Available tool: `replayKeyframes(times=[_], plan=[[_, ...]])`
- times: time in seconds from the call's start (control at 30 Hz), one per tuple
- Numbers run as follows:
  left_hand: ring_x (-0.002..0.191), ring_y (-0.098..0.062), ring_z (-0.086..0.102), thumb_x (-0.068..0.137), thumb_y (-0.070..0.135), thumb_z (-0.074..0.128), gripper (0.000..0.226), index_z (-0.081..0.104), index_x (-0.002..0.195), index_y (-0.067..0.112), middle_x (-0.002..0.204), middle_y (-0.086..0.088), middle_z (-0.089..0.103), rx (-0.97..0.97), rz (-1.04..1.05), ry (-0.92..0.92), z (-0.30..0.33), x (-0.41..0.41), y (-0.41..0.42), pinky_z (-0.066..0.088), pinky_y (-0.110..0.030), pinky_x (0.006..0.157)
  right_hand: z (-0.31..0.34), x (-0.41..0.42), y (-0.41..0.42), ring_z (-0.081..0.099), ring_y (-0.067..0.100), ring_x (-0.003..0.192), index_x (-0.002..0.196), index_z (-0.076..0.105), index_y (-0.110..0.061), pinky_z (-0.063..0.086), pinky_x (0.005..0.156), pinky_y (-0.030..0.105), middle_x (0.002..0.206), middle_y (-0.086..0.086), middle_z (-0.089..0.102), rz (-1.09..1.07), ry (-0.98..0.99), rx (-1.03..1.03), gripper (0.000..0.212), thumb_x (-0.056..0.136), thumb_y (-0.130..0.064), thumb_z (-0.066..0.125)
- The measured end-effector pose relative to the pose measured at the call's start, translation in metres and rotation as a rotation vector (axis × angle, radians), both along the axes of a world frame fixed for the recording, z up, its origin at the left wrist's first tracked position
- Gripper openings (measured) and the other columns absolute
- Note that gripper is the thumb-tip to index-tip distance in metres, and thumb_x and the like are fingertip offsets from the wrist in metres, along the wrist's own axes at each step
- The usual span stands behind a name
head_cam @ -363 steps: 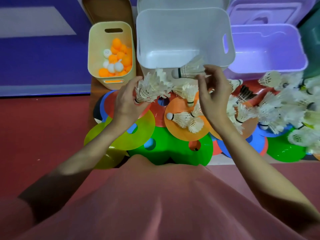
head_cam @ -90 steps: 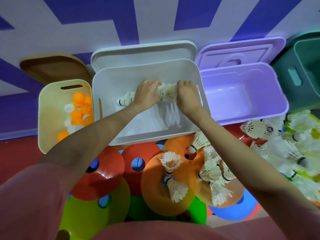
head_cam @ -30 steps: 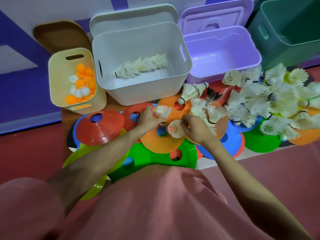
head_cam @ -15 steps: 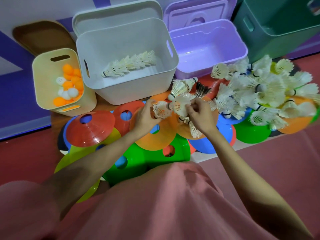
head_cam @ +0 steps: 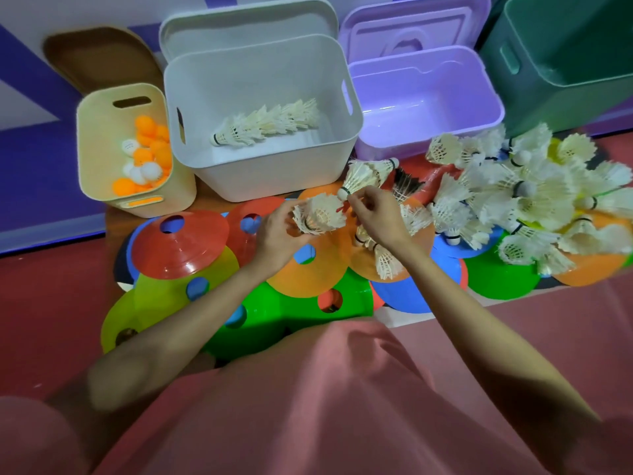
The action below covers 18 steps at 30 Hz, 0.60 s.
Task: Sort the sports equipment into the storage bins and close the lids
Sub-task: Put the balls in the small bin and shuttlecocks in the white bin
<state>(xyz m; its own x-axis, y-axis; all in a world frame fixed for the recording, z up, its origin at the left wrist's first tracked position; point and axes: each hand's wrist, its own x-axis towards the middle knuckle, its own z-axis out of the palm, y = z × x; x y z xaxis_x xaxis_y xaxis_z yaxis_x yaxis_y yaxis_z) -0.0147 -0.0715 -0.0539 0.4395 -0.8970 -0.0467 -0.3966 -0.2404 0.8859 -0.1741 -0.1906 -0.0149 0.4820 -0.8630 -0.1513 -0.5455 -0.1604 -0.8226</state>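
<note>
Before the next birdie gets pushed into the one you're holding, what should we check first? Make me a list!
1. Left hand grips a shuttlecock firmly: ok.
2. Right hand pinches the second shuttlecock near its cork end: ok.
3. Cork lined up with the held shuttlecock's open feathers: cannot tell, the fingers hide it.
4. White bin open, with room beside the stacked row: ok.
5. Loose shuttlecock pile sorted: not ok, many lie on the cones.
6. Lids closed: not ok, the white lid and purple lid stand behind their bins.
</note>
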Motion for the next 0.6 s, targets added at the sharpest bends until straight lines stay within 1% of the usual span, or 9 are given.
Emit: replayKeyframes(times=[0.07, 0.1, 0.17, 0.23, 0.37, 0.43, 0.5, 0.57, 0.6], plan=[[0.081, 0.012, 0.061, 0.066, 0.010, 0.086, 0.056, 0.060, 0.115, 0.011, 0.091, 0.019, 0.063, -0.002, 0.063, 0.038, 0.001, 0.002, 0.001, 0.051, -0.013, 0.070, -0.004, 0.004, -0.020, 0.058, 0.018, 0.071, 0.094, 0.065, -0.007, 0.039, 0.062, 0.026, 0.078, 0.003, 0.062, -0.026, 0.089, -0.111, 0.013, 0.092, -0.018, 0.057], [0.080, 0.014, 0.061, 0.065, 0.010, 0.086, 0.055, 0.060, 0.114, 0.010, 0.090, 0.019, 0.062, -0.007, 0.082, 0.036, 0.001, 0.003, 0.002, 0.049, -0.009, 0.068, -0.007, 0.006, -0.030, 0.056, 0.019, 0.081, 0.102, 0.064, -0.005, 0.036, 0.067, 0.024, 0.087, 0.006, 0.062, -0.037, 0.154, -0.162, 0.018, 0.091, -0.015, 0.057], [0.080, 0.015, 0.061, 0.065, 0.012, 0.087, 0.056, 0.060, 0.114, 0.008, 0.090, 0.016, 0.063, -0.017, 0.106, 0.025, 0.002, 0.005, 0.004, 0.049, -0.008, 0.068, -0.015, 0.011, -0.049, 0.052, 0.026, 0.102, 0.116, 0.059, -0.003, 0.034, 0.077, 0.026, 0.105, 0.016, 0.060, -0.029, 0.279, -0.235, 0.030, 0.088, -0.014, 0.056], [0.082, 0.015, 0.061, 0.065, 0.011, 0.087, 0.057, 0.060, 0.115, 0.007, 0.091, 0.015, 0.063, -0.032, 0.127, 0.031, 0.004, 0.004, 0.005, 0.051, -0.009, 0.069, -0.019, 0.017, -0.062, 0.045, 0.034, 0.113, 0.117, 0.058, -0.001, 0.037, 0.084, 0.031, 0.115, 0.022, 0.054, -0.023, 0.399, -0.262, 0.031, 0.089, -0.013, 0.055], [0.084, 0.014, 0.061, 0.067, 0.011, 0.086, 0.055, 0.060, 0.115, 0.007, 0.092, 0.018, 0.063, -0.040, 0.131, 0.041, 0.008, 0.001, 0.006, 0.050, -0.010, 0.069, -0.020, 0.028, -0.068, 0.043, 0.041, 0.113, 0.099, 0.059, 0.003, 0.041, 0.089, 0.040, 0.115, 0.025, 0.049, -0.049, 0.551, -0.286, 0.019, 0.087, -0.010, 0.054], [0.082, 0.016, 0.060, 0.068, 0.010, 0.085, 0.055, 0.059, 0.116, 0.006, 0.091, 0.019, 0.062, -0.041, 0.136, 0.039, 0.010, -0.001, 0.006, 0.048, -0.007, 0.067, -0.021, 0.031, -0.069, 0.042, 0.041, 0.113, 0.101, 0.058, 0.003, 0.042, 0.091, 0.043, 0.117, 0.025, 0.047, -0.046, 0.577, -0.270, 0.020, 0.087, -0.010, 0.055], [0.081, 0.016, 0.060, 0.067, 0.010, 0.085, 0.055, 0.060, 0.115, 0.005, 0.091, 0.014, 0.063, -0.040, 0.156, 0.029, 0.011, -0.002, 0.006, 0.048, -0.008, 0.066, -0.023, 0.033, -0.070, 0.041, 0.040, 0.114, 0.106, 0.055, 0.002, 0.041, 0.091, 0.042, 0.119, 0.024, 0.046, -0.037, 0.574, -0.249, 0.024, 0.085, -0.008, 0.055], [0.081, 0.012, 0.060, 0.066, 0.015, 0.086, 0.056, 0.060, 0.115, 0.007, 0.093, 0.008, 0.065, -0.027, 0.177, -0.003, 0.013, -0.003, 0.006, 0.053, -0.015, 0.068, -0.024, 0.033, -0.070, 0.040, 0.040, 0.113, 0.110, 0.054, 0.002, 0.040, 0.088, 0.040, 0.119, 0.025, 0.045, -0.024, 0.545, -0.232, 0.028, 0.083, -0.006, 0.055], [0.081, 0.007, 0.061, 0.066, 0.018, 0.087, 0.056, 0.061, 0.115, 0.009, 0.094, 0.008, 0.065, -0.020, 0.188, -0.023, 0.012, -0.002, 0.007, 0.056, -0.022, 0.069, -0.025, 0.033, -0.071, 0.040, 0.040, 0.113, 0.110, 0.054, 0.001, 0.041, 0.086, 0.039, 0.118, 0.024, 0.046, -0.017, 0.520, -0.225, 0.029, 0.082, -0.006, 0.055]])
